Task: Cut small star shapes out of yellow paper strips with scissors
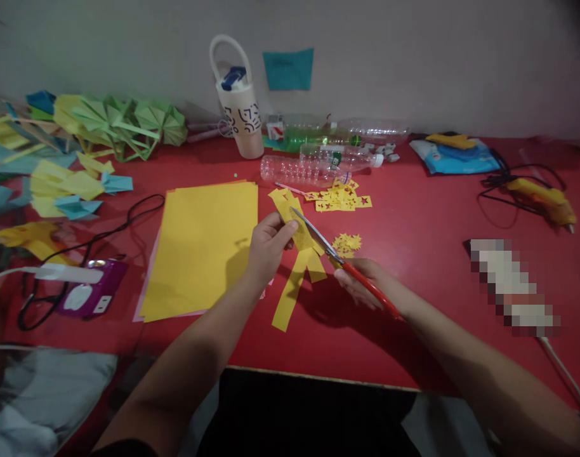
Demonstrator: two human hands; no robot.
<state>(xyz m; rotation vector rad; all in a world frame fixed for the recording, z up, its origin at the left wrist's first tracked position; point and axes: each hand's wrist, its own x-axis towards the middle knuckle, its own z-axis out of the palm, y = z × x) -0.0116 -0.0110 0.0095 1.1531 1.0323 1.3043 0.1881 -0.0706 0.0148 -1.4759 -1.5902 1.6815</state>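
Note:
My left hand pinches a folded strip of yellow paper above the red table; the strip's long tails hang down toward the table's front. My right hand grips red-handled scissors, whose blades are parted and reach up into the yellow strip near my left fingers. A small pile of cut yellow stars lies just behind the scissors. More yellow scraps with star-shaped holes lie farther back.
A stack of yellow sheets lies left of my hands. Clear plastic bottles and a patterned cup carrier stand at the back. Folded paper shapes fill the left. A yellow glue gun lies far right, a purple power strip at left.

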